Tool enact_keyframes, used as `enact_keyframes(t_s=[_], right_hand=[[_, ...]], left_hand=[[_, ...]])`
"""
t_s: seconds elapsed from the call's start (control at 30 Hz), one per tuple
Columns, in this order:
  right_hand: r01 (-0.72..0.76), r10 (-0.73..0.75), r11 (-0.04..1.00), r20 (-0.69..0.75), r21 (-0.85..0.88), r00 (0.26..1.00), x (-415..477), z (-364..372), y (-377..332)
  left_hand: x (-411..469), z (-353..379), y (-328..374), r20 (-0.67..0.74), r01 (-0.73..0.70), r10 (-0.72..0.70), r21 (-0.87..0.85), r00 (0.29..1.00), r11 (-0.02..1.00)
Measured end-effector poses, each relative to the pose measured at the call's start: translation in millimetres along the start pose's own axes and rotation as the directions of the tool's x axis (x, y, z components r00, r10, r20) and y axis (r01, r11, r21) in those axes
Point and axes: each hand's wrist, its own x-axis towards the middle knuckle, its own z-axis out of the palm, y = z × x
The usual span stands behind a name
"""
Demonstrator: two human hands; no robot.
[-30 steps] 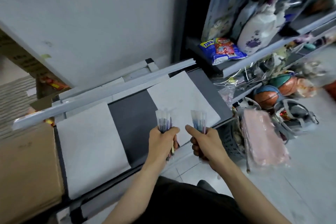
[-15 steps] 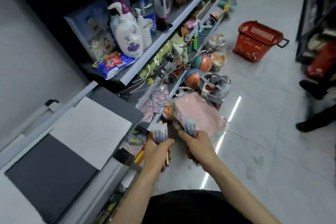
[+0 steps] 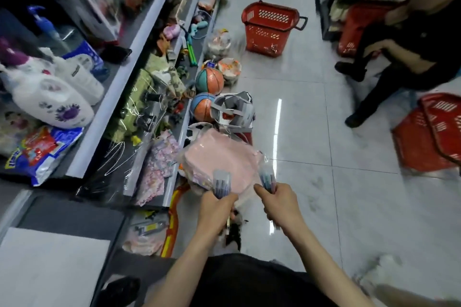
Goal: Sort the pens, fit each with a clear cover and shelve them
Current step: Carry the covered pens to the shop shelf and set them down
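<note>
Head view: a shop aisle with a glossy grey tiled floor (image 3: pixel 311 132) fills the middle and right of the frame. Stocked shelves (image 3: pixel 139 40) line the left side. Two balls (image 3: pixel 209 81) and a pink packet (image 3: pixel 219 157) lie at their foot, and a red basket (image 3: pixel 270 30) stands at upper centre. At lower centre, the left bundle of pens (image 3: pixel 222 183) and the right bundle of pens (image 3: pixel 267 179) stand upright in clear wrapping, their detail blurred. The left hand (image 3: pixel 217 209) is fisted round the left bundle and the right hand (image 3: pixel 280 204) round the right bundle. The hands are near each other but apart.
</note>
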Motion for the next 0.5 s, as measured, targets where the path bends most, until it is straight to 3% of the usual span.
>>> enact_keyframes(t_s=[0.27,0.5], right_hand=[[-0.001,0.0,1.0,-0.207,-0.007,0.978,86.9,-30.3,-51.0],[-0.079,0.092,0.994,-0.184,0.076,0.979,138.0,-49.0,-72.6]], left_hand=[[99.4,41.2,80.8,0.137,-0.007,0.011,-0.029,0.99,1.0],[141.2,79.0,135.0,0.228,0.008,-0.004,-0.016,0.974,1.0]])
